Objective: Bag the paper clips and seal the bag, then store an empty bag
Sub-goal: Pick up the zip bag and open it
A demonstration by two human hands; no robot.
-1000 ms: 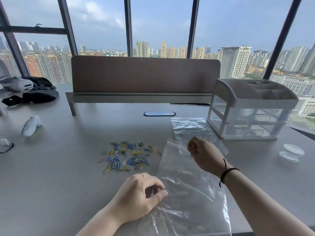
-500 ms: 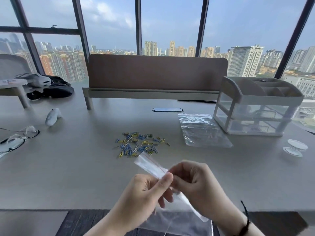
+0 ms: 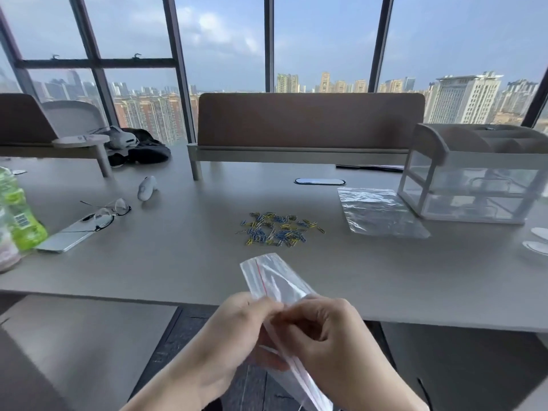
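A clear zip bag (image 3: 274, 281) with a red seal line is held up off the desk, in front of its near edge. My left hand (image 3: 237, 336) and my right hand (image 3: 329, 345) both pinch its top edge, close together. Blue and yellow paper clips (image 3: 277, 228) lie loose in a pile at the middle of the grey desk (image 3: 178, 256). A second clear bag (image 3: 379, 213) lies flat on the desk to the right of the clips. Behind that bag stands a clear drawer organiser (image 3: 474, 179) with a white tray top.
Glasses (image 3: 108, 210) rest on a silver phone (image 3: 63, 235) at the left, beside a green bottle (image 3: 17, 215). A white controller (image 3: 147, 188) lies farther back. A brown divider panel (image 3: 308, 121) closes the desk's far side. Two small round lids (image 3: 538, 240) sit at the right edge.
The bag has been lifted from the desk and pulled toward me. Both hands came together on its top edge. The camera has backed off, showing the desk's near edge and floor.
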